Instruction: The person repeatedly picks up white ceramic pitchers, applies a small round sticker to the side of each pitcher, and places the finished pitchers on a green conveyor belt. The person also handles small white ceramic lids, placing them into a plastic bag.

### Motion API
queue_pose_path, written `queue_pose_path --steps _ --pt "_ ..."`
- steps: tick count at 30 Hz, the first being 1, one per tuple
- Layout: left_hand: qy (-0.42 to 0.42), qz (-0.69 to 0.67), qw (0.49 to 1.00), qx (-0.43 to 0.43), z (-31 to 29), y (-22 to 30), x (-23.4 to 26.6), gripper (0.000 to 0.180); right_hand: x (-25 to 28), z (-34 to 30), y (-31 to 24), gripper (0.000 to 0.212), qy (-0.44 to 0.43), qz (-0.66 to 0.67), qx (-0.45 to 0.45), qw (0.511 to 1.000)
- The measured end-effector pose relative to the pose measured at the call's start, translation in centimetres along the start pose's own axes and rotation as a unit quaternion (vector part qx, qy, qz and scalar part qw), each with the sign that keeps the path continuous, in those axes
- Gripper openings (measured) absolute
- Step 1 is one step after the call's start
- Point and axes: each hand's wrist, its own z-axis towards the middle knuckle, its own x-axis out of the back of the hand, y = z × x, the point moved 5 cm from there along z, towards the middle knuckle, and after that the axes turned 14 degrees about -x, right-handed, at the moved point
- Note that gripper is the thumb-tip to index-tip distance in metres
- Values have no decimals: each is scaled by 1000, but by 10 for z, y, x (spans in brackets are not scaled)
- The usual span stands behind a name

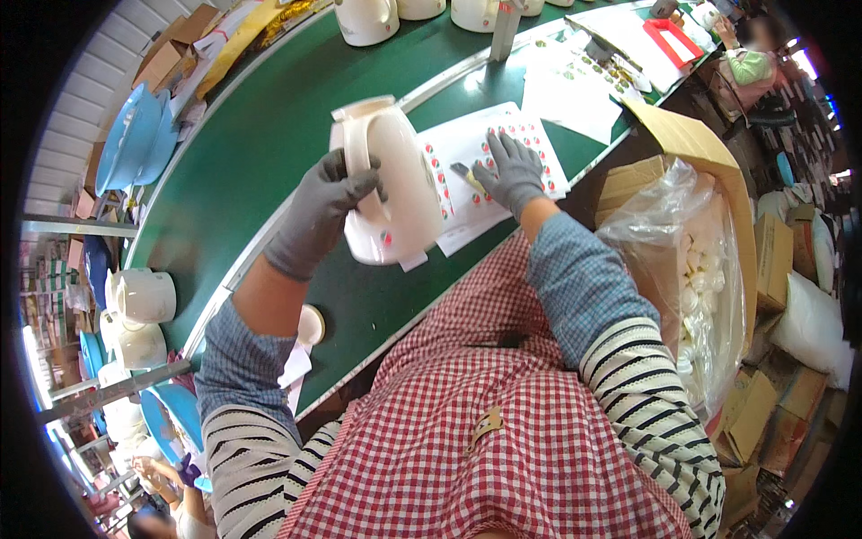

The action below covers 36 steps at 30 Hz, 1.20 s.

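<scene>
My left hand (pixel 321 202), in a grey glove, is closed around the handle of a cream plastic jug (pixel 409 202), which it holds tilted above the green work surface. A small red-and-green round sticker shows near the jug's lower end. My right hand (pixel 514 171), also gloved in grey, lies on a white sheet of round stickers (pixel 545 153) with its fingers stretched out and apart. By its thumb is a small dark-and-yellow thing (pixel 462 170), partly hidden; I cannot tell whether the thumb grips it.
More cream jugs (pixel 366 22) stand along the far side and at the left (pixel 146 296). A round cream part (pixel 311 325) lies near my left forearm. At my right is an open carton (pixel 727 180) lined with clear plastic, holding white parts. Other people sit far right and lower left.
</scene>
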Motion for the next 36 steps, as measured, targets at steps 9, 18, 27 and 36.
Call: queue_pose_path --steps 9,18,27,36 --pt "-6 256 945 -202 229 -48 -6 36 -24 -19 34 77 34 8 0 999" --pt "28 444 864 -235 379 -98 16 33 -24 -18 35 77 -23 19 -3 1000" --pt "99 557 813 -134 352 -88 36 54 -23 -20 35 77 -20 12 -4 1000" --pt "-126 326 873 -339 116 -130 -114 52 -10 -25 56 78 97 184 8 978"
